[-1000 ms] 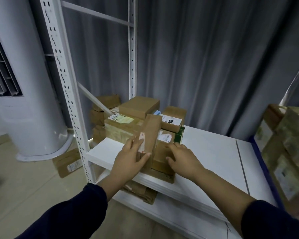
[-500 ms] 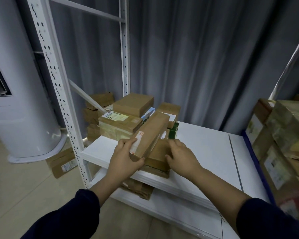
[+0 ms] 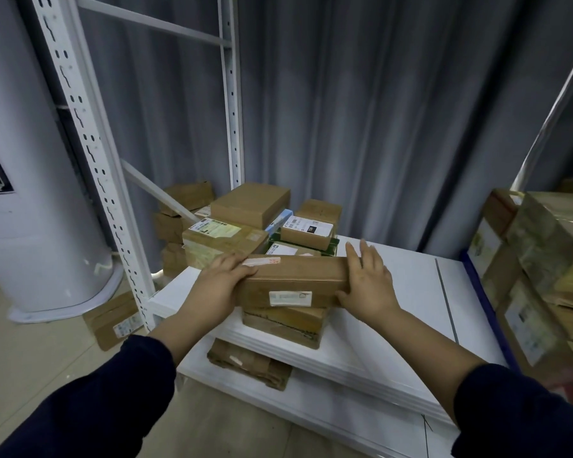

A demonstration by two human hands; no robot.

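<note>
Cardboard parcels (image 3: 232, 226) crowded the left end of the white shelf (image 3: 414, 292). At the front of the pile a long cardboard box (image 3: 295, 279) lay level and crosswise on top of a flatter brown box (image 3: 285, 320). The left hand (image 3: 220, 285) gripped its left end, with the fingers curled over the top edge beside a red-and-white sticker. The right hand (image 3: 368, 282) pressed flat against the right end, fingers straight and pointing up, thumb at the lower front edge. A white label (image 3: 290, 298) showed on the long box's near side.

Just behind it sat a wide taped box (image 3: 212, 249) with a yellowish label, a plain brown box (image 3: 250, 203) higher up, and a smaller box with a black-and-white label (image 3: 311, 226). A white perforated upright (image 3: 93, 150) rose at the shelf's left, and a grey curtain (image 3: 377, 110) hung behind. Another box leaned on the floor (image 3: 113, 320) near a white cylindrical unit (image 3: 37, 226). Wrapped cartons (image 3: 549, 259) were stacked at the far right.
</note>
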